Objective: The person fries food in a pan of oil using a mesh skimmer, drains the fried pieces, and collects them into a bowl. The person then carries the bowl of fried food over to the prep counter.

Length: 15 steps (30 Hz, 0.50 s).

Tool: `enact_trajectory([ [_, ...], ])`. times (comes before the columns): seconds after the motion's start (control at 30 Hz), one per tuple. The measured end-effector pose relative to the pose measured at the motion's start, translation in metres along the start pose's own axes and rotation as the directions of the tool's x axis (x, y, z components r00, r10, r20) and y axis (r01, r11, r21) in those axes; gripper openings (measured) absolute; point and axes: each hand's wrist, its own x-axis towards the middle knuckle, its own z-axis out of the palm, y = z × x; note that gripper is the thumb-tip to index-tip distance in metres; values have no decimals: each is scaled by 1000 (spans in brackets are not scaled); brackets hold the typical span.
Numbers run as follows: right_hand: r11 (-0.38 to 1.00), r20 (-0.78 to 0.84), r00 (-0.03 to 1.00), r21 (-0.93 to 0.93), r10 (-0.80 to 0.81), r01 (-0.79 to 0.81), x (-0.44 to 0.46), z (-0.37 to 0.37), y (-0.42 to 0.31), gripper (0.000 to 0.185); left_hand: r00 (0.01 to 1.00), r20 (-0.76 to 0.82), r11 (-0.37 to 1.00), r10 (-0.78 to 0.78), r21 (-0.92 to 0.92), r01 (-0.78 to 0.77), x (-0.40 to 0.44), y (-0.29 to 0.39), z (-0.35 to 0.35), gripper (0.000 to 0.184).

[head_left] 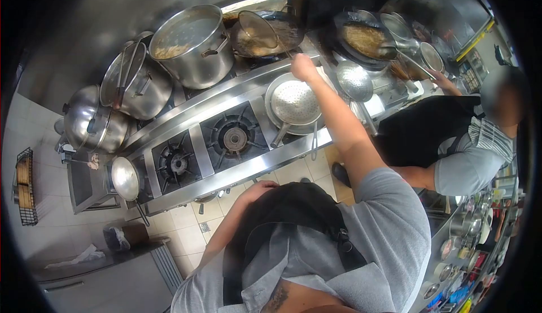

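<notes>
My right hand [305,68] is closed around the handle of a round mesh strainer [257,29]. The strainer's bowl is over a dark wok [291,39] on the back row of the stove; I cannot tell whether it touches the contents. Just below this hand, a perforated metal colander with a handle [294,103] rests on a round metal pan. My left hand [261,191] lies against the side of my black apron [305,205], with its fingers mostly stretched out and partly hidden.
Large steel pots [195,67] stand left of the wok. Two burners [234,138] are in front, with a small frying pan [125,178] at the left end. On the right, a co-worker [457,138] holds a long ladle in another wok [364,40]. A perforated skimmer [354,80] lies between us.
</notes>
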Motion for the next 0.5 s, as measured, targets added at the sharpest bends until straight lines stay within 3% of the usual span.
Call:
enact_trajectory([
  [0.03,994,-97,992,-77,-81,73,-2,-1,-5,24,1000,-4,1000,0,-3,0,1,-4,0,33],
  [0.07,994,-93,992,-76,-83,76,-3,-2,-10,24,1000,-5,1000,-10,3,10,2,-7,0,34],
  [0.17,997,-17,999,64,46,-45,-8,-17,-35,24,1000,-6,999,-24,45,24,2,-5,-1,34],
  [0.23,979,168,977,136,128,-152,-9,-28,-47,29,1000,-3,996,-26,81,26,3,-1,-1,34],
  [0.37,987,271,954,65,127,-150,10,-16,-34,33,1000,-20,1000,-8,21,8,3,2,1,33],
  [0.47,993,121,986,6,116,-118,15,-21,-27,34,998,-43,999,41,-17,-42,-4,11,-4,29],
  [0.5,999,26,1000,-44,-10,11,31,-6,-3,35,997,-43,998,67,-6,-67,-10,14,-6,27],
])
